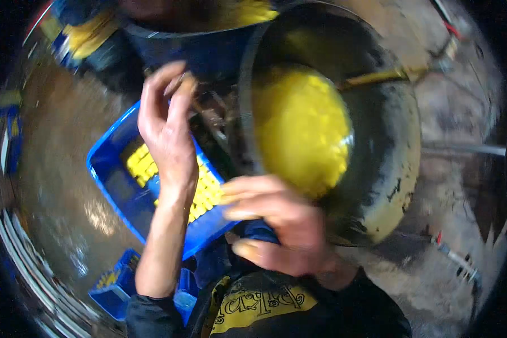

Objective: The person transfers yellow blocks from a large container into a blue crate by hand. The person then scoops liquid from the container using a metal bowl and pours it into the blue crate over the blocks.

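Note:
My left hand [166,121] is raised above a blue plastic crate [108,186], its fingers curled and the tips close to the thumb. Blur hides whether anything is between them. Inside the crate, small yellow blocks [208,191] lie in tight rows. My right hand [284,222] is beside the crate's near right corner, thumb and fingers apart, with yellowish fingertips and nothing visible held. To its upper right stands a large dark round pan [386,141] with a shiny yellow mass [307,129] inside. Both hands are smeared by motion.
A wooden-looking handle [374,78] lies across the pan's far wall. Another large vessel [191,31] is at the top, with a person in dark clothing [104,48] beside it. A smaller blue container [115,290] with yellow bits sits at lower left on the wet floor [62,186].

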### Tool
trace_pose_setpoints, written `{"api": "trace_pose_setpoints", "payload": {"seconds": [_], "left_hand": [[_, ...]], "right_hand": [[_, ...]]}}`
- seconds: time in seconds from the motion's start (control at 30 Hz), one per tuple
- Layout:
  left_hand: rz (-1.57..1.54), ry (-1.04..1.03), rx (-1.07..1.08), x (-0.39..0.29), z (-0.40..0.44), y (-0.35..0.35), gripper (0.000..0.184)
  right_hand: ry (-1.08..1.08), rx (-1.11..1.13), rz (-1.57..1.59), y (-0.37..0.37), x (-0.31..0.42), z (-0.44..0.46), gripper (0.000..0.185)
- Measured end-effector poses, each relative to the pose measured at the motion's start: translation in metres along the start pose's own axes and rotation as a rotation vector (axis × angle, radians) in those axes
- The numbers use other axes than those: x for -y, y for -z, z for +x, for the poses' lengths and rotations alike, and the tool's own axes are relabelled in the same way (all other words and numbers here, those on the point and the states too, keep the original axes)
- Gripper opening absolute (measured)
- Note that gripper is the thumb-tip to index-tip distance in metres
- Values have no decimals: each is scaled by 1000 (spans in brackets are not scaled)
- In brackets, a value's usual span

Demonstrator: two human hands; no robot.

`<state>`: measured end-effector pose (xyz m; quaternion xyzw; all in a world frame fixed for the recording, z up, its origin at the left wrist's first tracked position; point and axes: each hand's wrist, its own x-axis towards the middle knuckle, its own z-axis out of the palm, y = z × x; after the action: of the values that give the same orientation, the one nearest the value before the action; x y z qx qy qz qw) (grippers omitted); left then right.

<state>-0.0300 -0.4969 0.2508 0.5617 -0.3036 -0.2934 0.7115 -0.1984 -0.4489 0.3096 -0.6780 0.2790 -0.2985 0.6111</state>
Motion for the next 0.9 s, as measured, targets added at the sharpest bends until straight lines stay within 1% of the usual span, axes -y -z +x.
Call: {"api": "trace_pose_setpoints", "payload": {"seconds": [0.07,0.1,0.13,0.17,0.2,0.23,0.27,0.3,0.33,0.37,0.4,0.47,0.5,0.53,0.6,0.67,0.73,0.87,0.9], "left_hand": [[19,-172,376,-33,6,-87,24],[103,-240,582,-29,5,-129,26],[191,-309,779,-21,3,-170,28],[342,-326,1001,0,-6,-208,29],[496,-341,1222,34,-21,-240,31],[782,-225,1519,69,-38,-264,30],[792,-281,1603,107,-59,-264,25],[823,-247,1747,136,-75,-263,20],[953,-180,1777,175,-104,-256,17],[1126,-389,1979,183,-121,-256,15],[1194,-411,2003,220,-145,-245,15],[1265,-342,1895,307,-204,-204,14],[1308,-300,1823,329,-229,-187,14],[1390,-222,1717,322,-243,-182,13],[1474,-141,1604,325,-262,-168,15],[1214,238,1604,356,-269,-143,24],[1185,255,1632,363,-251,-152,24],[1028,316,1779,356,-211,-171,23],[873,61,1702,333,-184,-192,21]], "right_hand": [[-119,-260,-16,76,9,-16,31],[-178,-388,-12,114,14,-25,33],[-223,-360,-336,159,-19,-30,33],[-291,-307,-258,194,-63,-47,30],[-547,-102,-653,227,-93,-51,27],[-644,34,-636,263,-171,-86,30],[-589,143,-834,266,-208,-104,31],[-743,350,-981,269,-235,-116,30],[-891,564,-1121,270,-261,-124,29],[-954,509,-1117,267,-288,-139,28],[-1019,456,-1111,260,-314,-158,31],[-1059,-76,-864,241,-357,-192,34],[-1038,-96,-914,230,-389,-214,35],[-1013,-116,-965,218,-428,-239,37],[-1033,-103,-894,207,-429,-246,35],[-1024,-91,-772,205,-422,-248,34],[-975,-52,-660,218,-422,-246,32],[-859,158,-460,277,-430,-213,29],[-884,214,-406,305,-388,-175,25]]}}
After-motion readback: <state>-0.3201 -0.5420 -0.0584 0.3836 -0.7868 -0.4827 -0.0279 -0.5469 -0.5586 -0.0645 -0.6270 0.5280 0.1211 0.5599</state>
